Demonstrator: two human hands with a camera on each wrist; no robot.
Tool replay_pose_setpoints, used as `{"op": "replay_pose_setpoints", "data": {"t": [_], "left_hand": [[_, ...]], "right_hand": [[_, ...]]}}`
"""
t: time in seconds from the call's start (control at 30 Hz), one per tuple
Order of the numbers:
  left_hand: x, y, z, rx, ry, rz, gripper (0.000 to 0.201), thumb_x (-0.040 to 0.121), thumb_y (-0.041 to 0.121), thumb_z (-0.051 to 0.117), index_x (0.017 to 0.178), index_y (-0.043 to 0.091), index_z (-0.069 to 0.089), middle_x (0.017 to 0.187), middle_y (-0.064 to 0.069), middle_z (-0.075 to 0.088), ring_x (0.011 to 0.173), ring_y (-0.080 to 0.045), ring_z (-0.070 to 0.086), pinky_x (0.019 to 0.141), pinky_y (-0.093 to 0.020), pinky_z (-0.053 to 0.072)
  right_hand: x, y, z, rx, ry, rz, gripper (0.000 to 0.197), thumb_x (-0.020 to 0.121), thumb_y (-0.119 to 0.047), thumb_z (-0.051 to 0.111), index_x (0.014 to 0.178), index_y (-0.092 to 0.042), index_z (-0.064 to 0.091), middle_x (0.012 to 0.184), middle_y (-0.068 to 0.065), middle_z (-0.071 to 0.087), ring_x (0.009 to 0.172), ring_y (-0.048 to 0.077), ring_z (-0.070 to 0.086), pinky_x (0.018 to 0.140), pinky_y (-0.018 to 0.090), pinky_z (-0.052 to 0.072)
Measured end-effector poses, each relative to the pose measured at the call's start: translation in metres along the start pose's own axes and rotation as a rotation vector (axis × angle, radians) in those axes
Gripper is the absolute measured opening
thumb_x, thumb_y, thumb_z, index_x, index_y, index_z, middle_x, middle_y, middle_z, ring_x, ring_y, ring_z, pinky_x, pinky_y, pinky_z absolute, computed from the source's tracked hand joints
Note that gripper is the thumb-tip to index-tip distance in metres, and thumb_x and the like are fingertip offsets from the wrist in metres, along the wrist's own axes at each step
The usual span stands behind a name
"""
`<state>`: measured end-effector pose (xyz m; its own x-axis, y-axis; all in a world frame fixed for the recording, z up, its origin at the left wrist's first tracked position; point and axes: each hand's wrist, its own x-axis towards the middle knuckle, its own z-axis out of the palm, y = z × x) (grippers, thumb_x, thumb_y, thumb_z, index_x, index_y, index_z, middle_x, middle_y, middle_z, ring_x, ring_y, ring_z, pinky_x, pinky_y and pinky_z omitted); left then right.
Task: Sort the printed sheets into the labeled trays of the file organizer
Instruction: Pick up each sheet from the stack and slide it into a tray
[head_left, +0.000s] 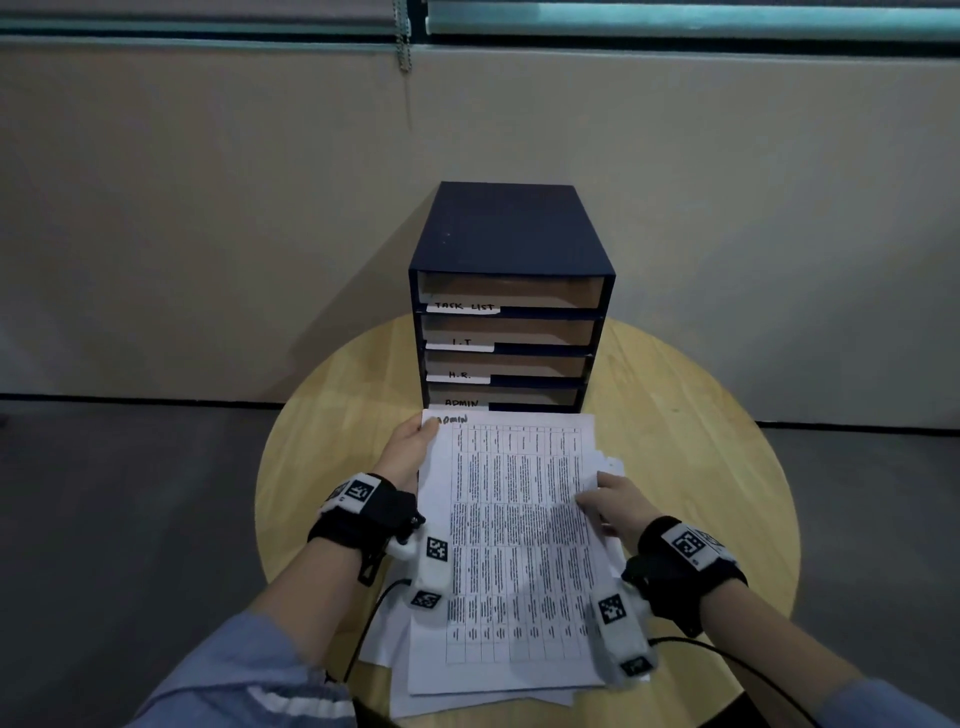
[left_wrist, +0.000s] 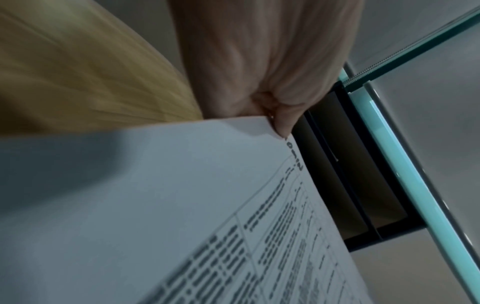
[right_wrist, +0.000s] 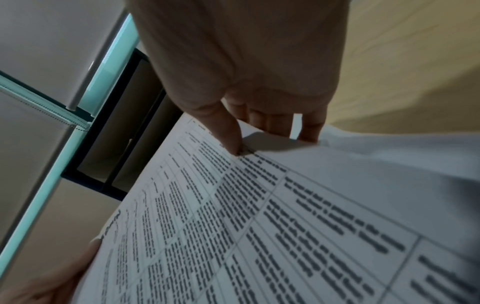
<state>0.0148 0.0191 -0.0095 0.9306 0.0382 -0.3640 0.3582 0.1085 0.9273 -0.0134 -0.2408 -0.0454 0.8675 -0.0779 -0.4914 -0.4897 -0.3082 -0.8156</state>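
Observation:
A printed sheet with a table and "ADMIN" handwritten at its top left is held just in front of the dark blue file organizer. My left hand pinches its top left corner; in the left wrist view the left hand grips the sheet at that corner. My right hand pinches the right edge, thumb on top, and the right wrist view shows the right hand on the sheet. The trays read TASK LIST, I.T, H.R. and ADMIN, bottom.
More white sheets lie stacked under the held one on the round wooden table. The organizer stands at the table's far edge against a beige wall. Grey floor surrounds the table.

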Motion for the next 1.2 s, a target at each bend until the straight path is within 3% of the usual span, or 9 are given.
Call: {"op": "replay_pose_setpoints", "data": {"t": [0.23,0.3,0.4,0.5,0.57,0.67,0.87,1.0,1.2], "left_hand": [[-0.006,0.003,0.005,0.047,0.076,-0.008,0.041,0.102,0.015,0.038,0.141,0.002,0.037,0.13,0.007,0.04,0.126,-0.014,0.038,0.115,-0.037,0.024],[0.008,0.002,-0.002,0.069,0.081,-0.06,0.042,0.101,0.021,0.041,0.139,0.003,0.041,0.14,0.0,0.045,0.128,-0.02,0.044,0.114,-0.042,0.029],[0.038,-0.003,-0.015,0.159,0.16,-0.136,0.037,0.098,0.025,0.045,0.123,-0.002,0.052,0.129,-0.014,0.056,0.118,-0.033,0.054,0.107,-0.044,0.039],[0.031,0.004,-0.011,0.177,0.046,-0.193,0.021,0.095,0.017,0.05,0.096,-0.001,0.06,0.104,-0.018,0.065,0.092,-0.031,0.062,0.086,-0.039,0.049],[0.021,0.004,-0.008,0.162,-0.074,-0.233,0.017,0.092,0.009,0.05,0.099,-0.001,0.062,0.097,-0.016,0.061,0.08,-0.025,0.056,0.066,-0.031,0.042],[0.009,-0.002,-0.01,0.177,-0.15,-0.251,0.019,0.095,0.008,0.047,0.106,0.001,0.06,0.102,-0.014,0.061,0.087,-0.024,0.055,0.068,-0.027,0.041],[-0.003,-0.006,-0.023,0.215,-0.345,-0.341,0.026,0.093,0.008,0.054,0.119,0.01,0.059,0.111,-0.013,0.07,0.099,-0.028,0.068,0.069,-0.036,0.059],[0.009,-0.01,-0.028,0.185,-0.342,-0.319,0.028,0.097,0.008,0.048,0.124,0.011,0.054,0.102,-0.015,0.074,0.082,-0.026,0.073,0.061,-0.029,0.061],[0.041,-0.013,-0.014,-0.005,-0.152,-0.213,0.036,0.098,0.005,0.044,0.133,0.014,0.044,0.102,-0.015,0.069,0.06,-0.02,0.068,0.05,-0.023,0.057]], "right_hand": [[-0.011,0.002,0.0,0.079,-0.02,0.032,0.022,0.088,0.0,0.052,0.071,-0.012,0.043,0.07,0.008,0.046,0.063,0.021,0.045,0.064,0.031,0.038],[-0.019,0.005,0.002,0.147,-0.086,0.068,0.017,0.089,-0.002,0.054,0.094,-0.018,0.051,0.084,0.011,0.053,0.07,0.024,0.049,0.065,0.031,0.041],[-0.019,0.017,0.003,0.159,-0.126,0.137,0.06,0.093,0.001,0.05,0.148,-0.007,0.027,0.118,0.026,0.06,0.091,0.032,0.06,0.067,0.033,0.053],[0.004,0.021,-0.002,0.143,-0.038,0.163,0.069,0.086,-0.002,0.058,0.148,0.001,0.026,0.138,0.038,0.042,0.094,0.042,0.059,0.079,0.037,0.051],[0.025,0.013,-0.009,0.067,-0.028,0.173,0.061,0.085,-0.005,0.06,0.14,0.008,0.038,0.128,0.035,0.054,0.081,0.039,0.059,0.088,0.033,0.041],[0.048,-0.005,-0.014,-0.013,-0.038,0.158,0.047,0.089,-0.006,0.056,0.134,0.007,0.048,0.112,0.019,0.059,0.094,0.027,0.056,0.096,0.038,0.046],[0.07,-0.049,-0.01,-0.182,-0.046,0.106,0.042,0.095,-0.01,0.048,0.135,0.005,0.048,0.14,0.023,0.05,0.099,0.02,0.048,0.103,0.034,0.044],[0.068,-0.063,-0.01,-0.219,-0.062,0.094,0.04,0.094,-0.01,0.054,0.132,0.001,0.047,0.127,0.018,0.058,0.094,0.024,0.051,0.082,0.034,0.047],[0.051,-0.068,-0.023,-0.079,-0.263,0.121,0.024,0.091,-0.01,0.062,0.111,-0.015,0.05,0.095,0.012,0.064,0.051,0.02,0.06,0.041,0.024,0.04]]}}
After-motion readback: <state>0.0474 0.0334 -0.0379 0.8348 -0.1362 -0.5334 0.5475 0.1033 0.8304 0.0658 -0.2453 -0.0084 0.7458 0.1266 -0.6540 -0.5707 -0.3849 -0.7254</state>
